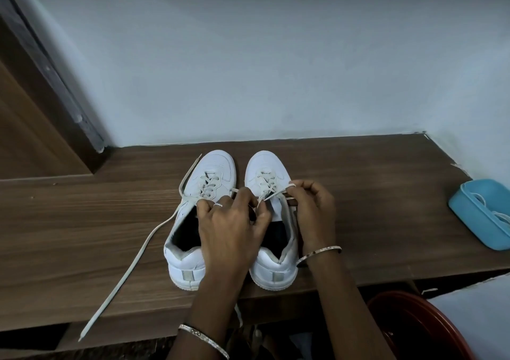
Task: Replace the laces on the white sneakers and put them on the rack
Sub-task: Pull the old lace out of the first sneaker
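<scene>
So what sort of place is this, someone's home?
Probably a home, maybe by an entrance: white sneakers sit on a wood-grain shelf against a plain painted wall, a wooden door frame stands at left, and a blue tub holds laces.

Home interior: wood shelf (82, 221) w/ door frame (55, 83) & painted wall (248, 55)

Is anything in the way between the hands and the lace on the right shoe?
No, nothing visible. The left hand and right hand already pinch the lace above the right shoe's tongue. The left shoe stands beside it, its loose lace trailing away to the left.
</scene>
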`<action>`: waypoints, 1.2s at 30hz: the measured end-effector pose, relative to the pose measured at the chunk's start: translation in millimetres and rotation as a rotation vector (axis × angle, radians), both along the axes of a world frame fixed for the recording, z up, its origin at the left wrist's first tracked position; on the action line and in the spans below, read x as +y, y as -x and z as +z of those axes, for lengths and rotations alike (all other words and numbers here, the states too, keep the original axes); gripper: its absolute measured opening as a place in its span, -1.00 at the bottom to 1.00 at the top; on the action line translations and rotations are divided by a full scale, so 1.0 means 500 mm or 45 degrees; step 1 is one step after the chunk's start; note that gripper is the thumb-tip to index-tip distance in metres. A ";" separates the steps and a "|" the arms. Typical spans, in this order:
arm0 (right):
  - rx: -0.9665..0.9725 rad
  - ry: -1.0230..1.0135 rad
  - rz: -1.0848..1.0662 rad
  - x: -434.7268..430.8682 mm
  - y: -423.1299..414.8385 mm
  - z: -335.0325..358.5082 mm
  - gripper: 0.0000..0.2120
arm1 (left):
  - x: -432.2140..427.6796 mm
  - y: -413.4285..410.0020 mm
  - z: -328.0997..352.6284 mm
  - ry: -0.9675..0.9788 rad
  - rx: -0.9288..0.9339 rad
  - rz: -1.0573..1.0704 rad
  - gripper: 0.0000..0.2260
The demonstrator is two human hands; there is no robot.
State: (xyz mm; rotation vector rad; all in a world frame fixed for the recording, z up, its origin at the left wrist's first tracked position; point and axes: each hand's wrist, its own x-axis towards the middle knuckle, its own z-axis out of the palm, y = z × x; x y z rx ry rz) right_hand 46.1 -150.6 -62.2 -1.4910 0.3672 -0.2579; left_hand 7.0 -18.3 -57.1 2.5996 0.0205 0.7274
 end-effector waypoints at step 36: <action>-0.553 1.285 0.178 -0.006 0.057 0.024 -0.78 | -0.006 0.010 -0.003 0.098 -0.114 -0.045 -0.76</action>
